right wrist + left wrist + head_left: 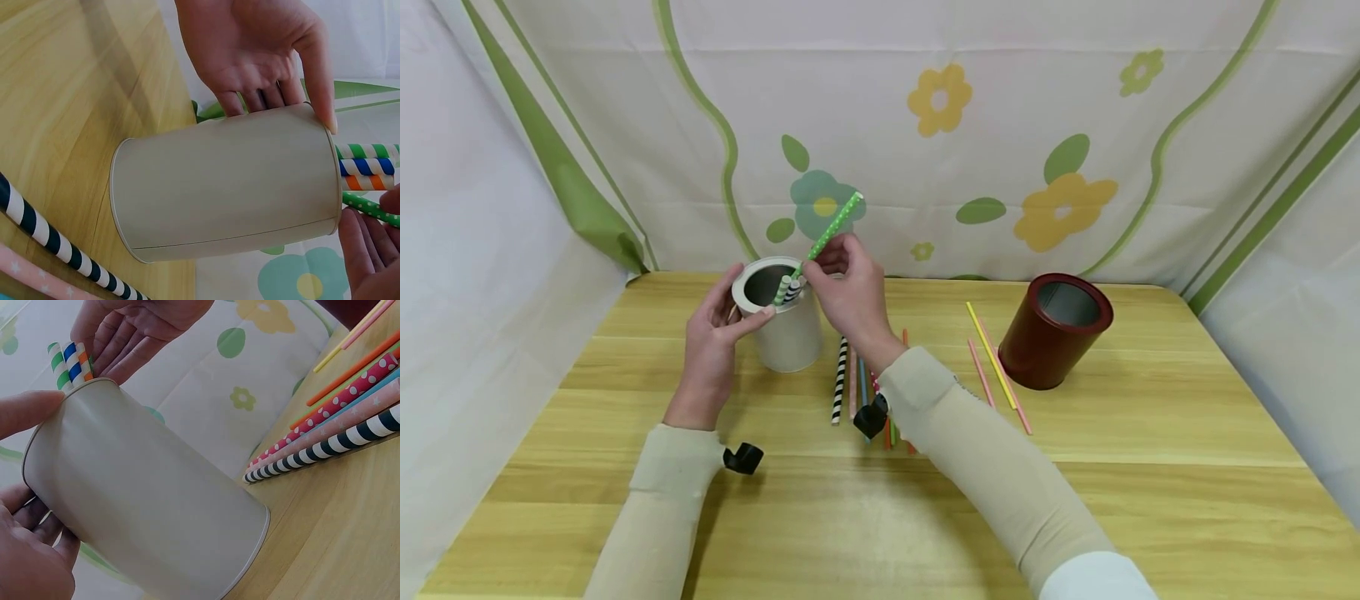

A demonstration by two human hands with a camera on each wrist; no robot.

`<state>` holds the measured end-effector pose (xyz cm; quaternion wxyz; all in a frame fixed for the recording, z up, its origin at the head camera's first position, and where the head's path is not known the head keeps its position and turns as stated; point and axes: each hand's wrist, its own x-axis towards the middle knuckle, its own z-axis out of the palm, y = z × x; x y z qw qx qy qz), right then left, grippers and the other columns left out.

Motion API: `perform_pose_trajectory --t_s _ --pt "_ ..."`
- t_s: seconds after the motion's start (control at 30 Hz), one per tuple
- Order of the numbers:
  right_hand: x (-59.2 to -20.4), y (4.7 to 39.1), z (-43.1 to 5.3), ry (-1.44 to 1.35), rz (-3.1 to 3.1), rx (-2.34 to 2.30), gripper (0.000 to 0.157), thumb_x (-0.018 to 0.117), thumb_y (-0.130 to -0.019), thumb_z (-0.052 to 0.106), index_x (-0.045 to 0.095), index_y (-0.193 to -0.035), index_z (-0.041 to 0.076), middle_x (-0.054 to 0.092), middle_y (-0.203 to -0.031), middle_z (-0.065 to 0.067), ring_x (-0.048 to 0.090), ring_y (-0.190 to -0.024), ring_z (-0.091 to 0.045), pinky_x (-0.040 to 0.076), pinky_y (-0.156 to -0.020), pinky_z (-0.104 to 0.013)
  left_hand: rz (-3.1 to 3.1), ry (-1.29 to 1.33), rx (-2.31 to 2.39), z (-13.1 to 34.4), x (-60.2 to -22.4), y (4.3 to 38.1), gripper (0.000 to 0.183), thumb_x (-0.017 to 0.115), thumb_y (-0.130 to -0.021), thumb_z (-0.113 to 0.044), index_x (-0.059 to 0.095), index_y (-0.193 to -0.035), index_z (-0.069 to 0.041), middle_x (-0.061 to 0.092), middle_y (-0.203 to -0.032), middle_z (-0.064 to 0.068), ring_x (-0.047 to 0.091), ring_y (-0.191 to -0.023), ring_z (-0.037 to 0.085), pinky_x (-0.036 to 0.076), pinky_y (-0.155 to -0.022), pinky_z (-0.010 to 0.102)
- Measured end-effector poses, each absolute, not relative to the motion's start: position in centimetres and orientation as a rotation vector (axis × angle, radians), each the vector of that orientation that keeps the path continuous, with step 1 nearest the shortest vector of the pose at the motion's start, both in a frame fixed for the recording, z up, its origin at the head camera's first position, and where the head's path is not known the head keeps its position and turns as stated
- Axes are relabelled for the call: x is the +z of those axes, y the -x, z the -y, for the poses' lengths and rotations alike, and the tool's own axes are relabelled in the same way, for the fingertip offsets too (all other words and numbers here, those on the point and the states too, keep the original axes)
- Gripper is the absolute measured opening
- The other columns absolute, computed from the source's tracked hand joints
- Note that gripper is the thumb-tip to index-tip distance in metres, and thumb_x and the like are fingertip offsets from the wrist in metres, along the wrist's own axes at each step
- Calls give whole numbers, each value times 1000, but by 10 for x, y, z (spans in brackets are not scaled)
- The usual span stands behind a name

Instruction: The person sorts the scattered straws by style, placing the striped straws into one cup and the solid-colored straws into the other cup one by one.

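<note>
My left hand [711,354] grips a white can [790,342] near its rim, thumb on the near side and fingers round the left. The can stands upright on the wooden table. Between the thumb and fingers of my right hand [857,292], a green paper straw with white dots [837,223] is pinched, slanting up to the right. Its lower end is at the can's mouth. Striped straws poke out of the can: a green-striped one [59,367], a blue-striped one [76,365] and an orange-striped one [369,182]. The can hides their lower parts.
Right of the white can lie several loose straws, among them a black-and-white striped one [839,387] and a pink dotted one [337,400]. A dark red can [1041,346] stands farther right, beside a yellow straw [992,354] and pink ones. A flowered cloth [880,125] hangs behind.
</note>
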<state>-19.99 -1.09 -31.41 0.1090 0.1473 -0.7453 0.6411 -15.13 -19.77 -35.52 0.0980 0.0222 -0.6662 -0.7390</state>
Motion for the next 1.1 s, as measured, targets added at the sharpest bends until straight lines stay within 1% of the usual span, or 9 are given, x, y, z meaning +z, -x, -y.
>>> perform_pose_trajectory --t_s 0.13,0.37,0.53,0.7,0.83,1.1 --pt "-314 200 10 -434 2207 1885 20 70 -99 13 65 -118 7 75 -110 -8 71 -102 -17 61 -89 -22 1972 -63 -2187 198 -356 152 80 75 -98 -1 38 -168 -12 40 -172 4 33 -161 16 20 -138 36" --pt "-313 199 8 -428 2241 1845 20 69 -102 16 64 -120 8 73 -113 -7 71 -104 -18 62 -90 -26 1975 -65 -2185 197 -355 151 79 75 -98 -2 39 -167 -14 41 -172 5 34 -160 16 21 -138 36" --pt "-313 199 7 -415 2270 1811 20 67 -103 18 64 -120 9 73 -113 -6 70 -105 -18 62 -91 -27 1965 -64 -2194 196 -355 151 79 75 -98 -1 39 -168 -13 41 -171 5 35 -160 16 22 -137 36" --pt "-312 199 7 -421 2302 1795 20 62 -105 23 65 -120 10 73 -113 -4 69 -105 -18 61 -90 -28 1963 -68 -2198 196 -355 151 79 75 -98 -2 38 -168 -13 42 -170 4 36 -158 16 24 -137 35" --pt "-310 199 7 -420 2330 1785 23 59 -107 27 65 -122 11 73 -113 -4 68 -105 -17 60 -89 -27 1965 -74 -2200 196 -356 151 78 75 -99 -3 39 -168 -16 42 -171 3 35 -159 15 24 -137 35" --pt "-309 199 6 -461 2386 1714 23 59 -108 26 68 -120 10 74 -111 -5 69 -104 -18 61 -90 -29 1956 -57 -2209 197 -358 152 79 74 -99 -3 39 -168 -18 41 -172 2 34 -160 14 24 -136 32"
